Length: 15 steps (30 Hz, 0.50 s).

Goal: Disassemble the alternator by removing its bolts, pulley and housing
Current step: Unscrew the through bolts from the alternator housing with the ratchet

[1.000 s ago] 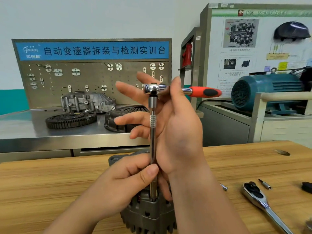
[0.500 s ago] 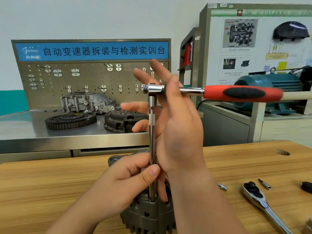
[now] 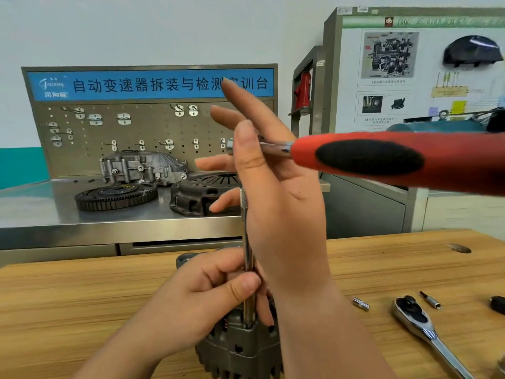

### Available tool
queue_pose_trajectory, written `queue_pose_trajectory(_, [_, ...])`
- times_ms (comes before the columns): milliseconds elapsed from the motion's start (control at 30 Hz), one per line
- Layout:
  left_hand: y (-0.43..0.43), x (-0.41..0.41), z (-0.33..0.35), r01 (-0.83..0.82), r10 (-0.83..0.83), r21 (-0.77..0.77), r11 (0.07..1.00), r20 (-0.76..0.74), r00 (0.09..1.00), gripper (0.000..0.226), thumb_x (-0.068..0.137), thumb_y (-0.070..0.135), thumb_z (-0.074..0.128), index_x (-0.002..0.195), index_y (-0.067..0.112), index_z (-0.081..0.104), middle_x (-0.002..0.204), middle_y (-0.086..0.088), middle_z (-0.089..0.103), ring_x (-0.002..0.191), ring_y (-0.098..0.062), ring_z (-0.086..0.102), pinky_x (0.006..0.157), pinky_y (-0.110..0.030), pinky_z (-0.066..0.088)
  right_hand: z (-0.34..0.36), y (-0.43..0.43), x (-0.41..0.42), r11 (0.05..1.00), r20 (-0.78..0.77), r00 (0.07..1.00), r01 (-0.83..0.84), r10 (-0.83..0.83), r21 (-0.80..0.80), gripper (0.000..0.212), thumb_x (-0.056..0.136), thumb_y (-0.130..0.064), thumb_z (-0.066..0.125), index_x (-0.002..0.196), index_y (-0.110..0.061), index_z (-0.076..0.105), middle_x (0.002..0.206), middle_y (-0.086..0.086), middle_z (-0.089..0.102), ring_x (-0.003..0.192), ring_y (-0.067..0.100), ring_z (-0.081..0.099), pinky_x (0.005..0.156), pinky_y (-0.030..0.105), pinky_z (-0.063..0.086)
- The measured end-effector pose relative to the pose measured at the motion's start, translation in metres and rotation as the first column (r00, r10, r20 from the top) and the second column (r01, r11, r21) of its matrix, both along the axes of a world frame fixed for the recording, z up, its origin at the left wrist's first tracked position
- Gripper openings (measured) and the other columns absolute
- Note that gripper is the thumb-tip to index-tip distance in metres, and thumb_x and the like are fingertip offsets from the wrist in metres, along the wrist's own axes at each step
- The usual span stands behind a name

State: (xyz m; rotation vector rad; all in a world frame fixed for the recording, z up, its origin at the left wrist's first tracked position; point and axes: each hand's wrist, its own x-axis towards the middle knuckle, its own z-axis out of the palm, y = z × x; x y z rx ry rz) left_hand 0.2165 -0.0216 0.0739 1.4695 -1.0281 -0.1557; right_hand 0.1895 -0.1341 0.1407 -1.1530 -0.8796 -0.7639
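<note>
Head view: left hand pinches extension bar atop alternator; right hand, fingers splayed, touches ratchet.

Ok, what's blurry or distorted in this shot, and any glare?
Head view: the red ratchet handle is smeared by motion blur; fingertips of the right hand are soft; the left hand gripping the extension bar and the alternator are sharp; the wide angle bends the wooden table; sheen on the steel bench.
</note>
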Motion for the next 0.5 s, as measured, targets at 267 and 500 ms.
queue_pose_trajectory(267, [0.0021, -0.0001, -0.0004, 0.031, -0.031, 0.013, 0.999, -0.017, 0.999, 0.052, 0.089, 0.048, 0.06, 0.107, -0.001, 0.06, 0.092, -0.022, 0.07, 0.085, -0.019, 0.069, 0.078, -0.023, 0.053, 0.0011, -0.0053, 0.0039, 0.882, -0.311, 0.825, -0.45, 0.471, 0.14, 0.062, 0.086, -0.058, 0.03, 0.131, -0.018, 0.047, 0.104, 0.003, 0.073, 0.056, 0.019, 0.067, 0.042, 0.02, 0.048])
queue_pose_trajectory(500, [0.0011, 0.0004, -0.0005, 0.025, -0.025, 0.004, 1.0, -0.016, 1.0, 0.042, 0.085, 0.049, 0.064, 0.108, 0.014, 0.065, 0.102, -0.007, 0.072, 0.088, -0.016, 0.069, 0.08, -0.022, 0.054, 0.0, -0.0034, 0.0044, 0.99, -0.159, 0.977, -0.141, 0.143, 0.019, 0.039, 0.098, -0.039, 0.041, 0.132, -0.026, 0.054, 0.115, 0.003, 0.07, 0.075, 0.017, 0.07, 0.048, 0.019, 0.051])
